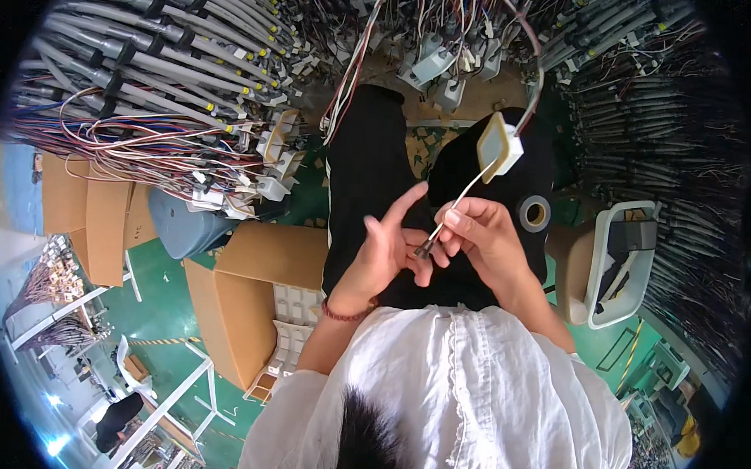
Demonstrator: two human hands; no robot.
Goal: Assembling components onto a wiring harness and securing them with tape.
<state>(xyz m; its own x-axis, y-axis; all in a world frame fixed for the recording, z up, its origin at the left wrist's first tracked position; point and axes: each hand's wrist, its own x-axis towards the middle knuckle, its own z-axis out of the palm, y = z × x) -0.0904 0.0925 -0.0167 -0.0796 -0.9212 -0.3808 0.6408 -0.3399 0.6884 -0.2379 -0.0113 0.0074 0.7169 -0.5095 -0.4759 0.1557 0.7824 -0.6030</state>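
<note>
My right hand [484, 238] pinches a thin white cable [474, 185] between thumb and forefinger. The cable runs up to a white box-shaped part with a tan rim [501, 150], which hangs above my right knee from a red and white wire bundle [538, 62]. A small dark end piece [425, 249] sits at the cable's lower end, just below the pinch. Beside it is my left hand [385, 255], thumb and forefinger spread wide and the other fingers loosely bent. Whether those fingers touch the end piece is hard to tell.
A grey tape roll [534, 214] rests on my right thigh. At my left stands an open cardboard box [223, 328] with white parts inside, and a blue stool [181, 222]. A white-rimmed bin [599, 263] is at my right. Thick grey cable bundles [162, 57] hang ahead.
</note>
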